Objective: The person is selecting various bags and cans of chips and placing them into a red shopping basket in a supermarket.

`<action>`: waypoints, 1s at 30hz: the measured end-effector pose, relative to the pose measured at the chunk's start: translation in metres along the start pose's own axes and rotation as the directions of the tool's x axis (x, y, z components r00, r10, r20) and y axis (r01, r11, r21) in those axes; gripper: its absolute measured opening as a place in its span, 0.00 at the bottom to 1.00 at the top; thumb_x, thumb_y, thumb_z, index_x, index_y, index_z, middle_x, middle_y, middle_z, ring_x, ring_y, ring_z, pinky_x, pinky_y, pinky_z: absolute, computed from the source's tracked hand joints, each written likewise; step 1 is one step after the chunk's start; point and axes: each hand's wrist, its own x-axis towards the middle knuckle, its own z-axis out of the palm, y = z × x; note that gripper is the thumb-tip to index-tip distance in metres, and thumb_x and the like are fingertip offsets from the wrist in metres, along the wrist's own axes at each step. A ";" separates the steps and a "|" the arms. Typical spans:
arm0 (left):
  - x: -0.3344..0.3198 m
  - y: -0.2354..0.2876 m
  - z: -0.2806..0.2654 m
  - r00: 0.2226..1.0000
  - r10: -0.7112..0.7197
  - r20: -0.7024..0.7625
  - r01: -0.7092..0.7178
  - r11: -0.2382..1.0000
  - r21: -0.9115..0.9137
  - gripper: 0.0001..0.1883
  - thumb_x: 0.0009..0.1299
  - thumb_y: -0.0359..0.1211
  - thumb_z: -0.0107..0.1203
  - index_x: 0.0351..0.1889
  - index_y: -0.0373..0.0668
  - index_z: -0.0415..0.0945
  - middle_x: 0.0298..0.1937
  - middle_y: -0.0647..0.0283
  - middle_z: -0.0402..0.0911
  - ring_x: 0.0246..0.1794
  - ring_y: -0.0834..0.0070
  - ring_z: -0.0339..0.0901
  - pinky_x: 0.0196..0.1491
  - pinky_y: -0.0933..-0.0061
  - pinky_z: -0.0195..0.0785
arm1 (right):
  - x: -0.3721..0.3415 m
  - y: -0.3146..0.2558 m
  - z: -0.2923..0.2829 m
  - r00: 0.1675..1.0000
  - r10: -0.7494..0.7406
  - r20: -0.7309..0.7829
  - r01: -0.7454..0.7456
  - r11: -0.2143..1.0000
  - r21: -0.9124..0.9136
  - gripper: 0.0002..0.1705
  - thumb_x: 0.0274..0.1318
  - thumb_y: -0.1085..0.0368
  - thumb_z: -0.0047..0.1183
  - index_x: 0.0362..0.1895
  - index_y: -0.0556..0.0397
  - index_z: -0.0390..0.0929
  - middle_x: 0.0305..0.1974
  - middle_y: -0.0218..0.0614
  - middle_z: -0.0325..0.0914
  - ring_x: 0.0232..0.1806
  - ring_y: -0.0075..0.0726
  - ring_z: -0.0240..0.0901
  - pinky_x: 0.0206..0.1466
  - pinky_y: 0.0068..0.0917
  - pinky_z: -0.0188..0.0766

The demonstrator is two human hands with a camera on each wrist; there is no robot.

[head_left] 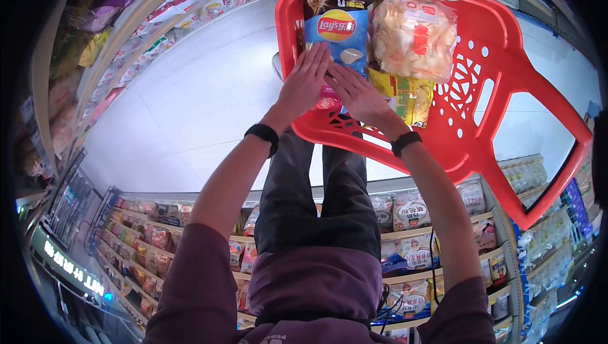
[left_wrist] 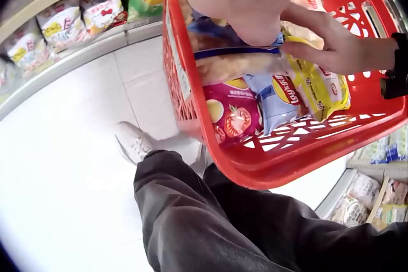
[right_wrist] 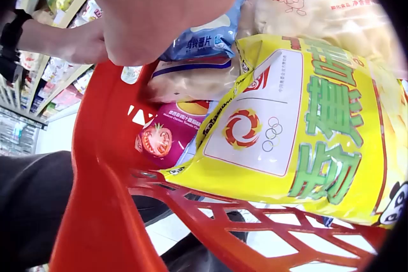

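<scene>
A red shopping basket (head_left: 506,78) full of snack bags is in front of me. Both hands lie over a blue Lay's chip bag (head_left: 342,24) in it. My left hand (head_left: 302,84) touches the bag's lower left with fingers extended. Beside it, the fairly straight fingers of my right hand (head_left: 364,100) reach the bag's lower edge. The left wrist view shows a pink chip bag (left_wrist: 233,112) and a pale blue Lay's bag (left_wrist: 278,103) below the hands. A yellow snack bag (right_wrist: 274,125) fills much of the right wrist view, with a clear bag of pale snacks (head_left: 411,43) behind it.
Snack shelves (head_left: 149,33) curve along the far left side. More shelves of packaged food (head_left: 411,236) stand behind my legs. A white shoe (left_wrist: 134,141) stands on the pale tiled floor (head_left: 190,109) next to the basket.
</scene>
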 end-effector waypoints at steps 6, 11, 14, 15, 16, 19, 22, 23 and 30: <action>-0.028 0.005 0.024 0.994 -0.078 0.074 0.075 0.996 0.046 0.33 0.63 0.31 0.49 0.67 0.28 0.56 0.74 0.45 0.50 0.76 0.55 0.45 0.73 0.57 0.45 | -0.024 0.016 0.018 0.985 0.171 0.022 -0.160 0.956 -0.247 0.27 0.57 0.62 0.48 0.61 0.59 0.68 0.65 0.48 0.63 0.69 0.43 0.57 0.74 0.43 0.48; -0.016 0.009 0.021 0.985 -0.130 0.110 0.127 0.991 0.030 0.29 0.64 0.33 0.53 0.64 0.32 0.62 0.73 0.47 0.51 0.74 0.55 0.50 0.70 0.57 0.52 | -0.023 0.027 -0.004 0.936 0.352 0.017 -0.352 0.934 0.050 0.26 0.54 0.65 0.52 0.59 0.55 0.69 0.62 0.47 0.67 0.65 0.46 0.63 0.72 0.41 0.51; 0.011 0.004 -0.011 0.967 -0.192 0.171 0.213 0.970 -0.115 0.30 0.64 0.37 0.56 0.63 0.36 0.64 0.74 0.51 0.51 0.73 0.56 0.52 0.69 0.56 0.54 | 0.013 0.028 -0.028 0.945 0.270 -0.184 -0.281 0.959 -0.033 0.37 0.53 0.62 0.55 0.67 0.52 0.59 0.69 0.46 0.56 0.70 0.44 0.54 0.73 0.42 0.48; 0.019 0.000 -0.018 0.989 -0.134 0.058 0.139 0.985 -0.104 0.31 0.65 0.39 0.56 0.64 0.36 0.62 0.74 0.52 0.52 0.73 0.56 0.52 0.69 0.56 0.53 | 0.024 0.030 -0.032 0.954 0.248 -0.167 -0.262 0.963 -0.070 0.40 0.52 0.60 0.57 0.69 0.51 0.56 0.70 0.45 0.53 0.71 0.44 0.52 0.74 0.42 0.47; 0.028 -0.005 -0.019 0.996 -0.072 -0.053 0.067 0.994 -0.084 0.32 0.65 0.41 0.56 0.65 0.37 0.61 0.74 0.53 0.52 0.73 0.56 0.52 0.69 0.56 0.53 | 0.034 0.034 -0.034 0.963 0.226 -0.149 -0.242 0.965 -0.104 0.44 0.51 0.59 0.58 0.70 0.50 0.52 0.71 0.44 0.50 0.72 0.44 0.49 0.74 0.42 0.45; 0.047 -0.023 -0.008 0.994 -0.027 -0.110 0.033 0.998 0.059 0.36 0.67 0.45 0.54 0.68 0.38 0.56 0.74 0.53 0.51 0.73 0.56 0.52 0.69 0.55 0.52 | 0.048 0.048 -0.021 0.969 0.186 -0.163 -0.207 0.970 -0.125 0.50 0.49 0.48 0.60 0.71 0.51 0.52 0.72 0.44 0.49 0.74 0.46 0.45 0.76 0.45 0.40; 0.052 -0.028 0.000 0.990 -0.141 -0.029 0.144 0.983 0.116 0.38 0.69 0.47 0.52 0.71 0.39 0.50 0.74 0.50 0.50 0.73 0.55 0.51 0.70 0.54 0.50 | 0.035 0.057 0.006 0.857 0.403 -0.321 -0.406 0.912 0.060 0.49 0.51 0.43 0.57 0.68 0.60 0.55 0.71 0.48 0.50 0.75 0.48 0.44 0.75 0.47 0.41; 0.052 -0.029 -0.002 0.980 -0.198 -0.007 0.198 0.973 0.122 0.39 0.69 0.48 0.51 0.72 0.39 0.48 0.74 0.50 0.49 0.74 0.55 0.50 0.71 0.54 0.49 | 0.032 0.053 0.008 0.868 0.421 -0.263 -0.435 0.900 0.003 0.48 0.52 0.44 0.57 0.68 0.61 0.54 0.71 0.49 0.50 0.74 0.49 0.45 0.75 0.46 0.42; -0.020 -0.018 -0.014 0.964 -0.115 0.238 0.165 0.966 -0.199 0.17 0.66 0.35 0.51 0.49 0.35 0.72 0.48 0.50 0.74 0.51 0.55 0.72 0.55 0.58 0.67 | -0.053 -0.007 0.001 0.920 0.392 0.028 -0.393 0.916 0.081 0.35 0.52 0.63 0.54 0.64 0.58 0.59 0.66 0.52 0.59 0.67 0.55 0.56 0.71 0.45 0.51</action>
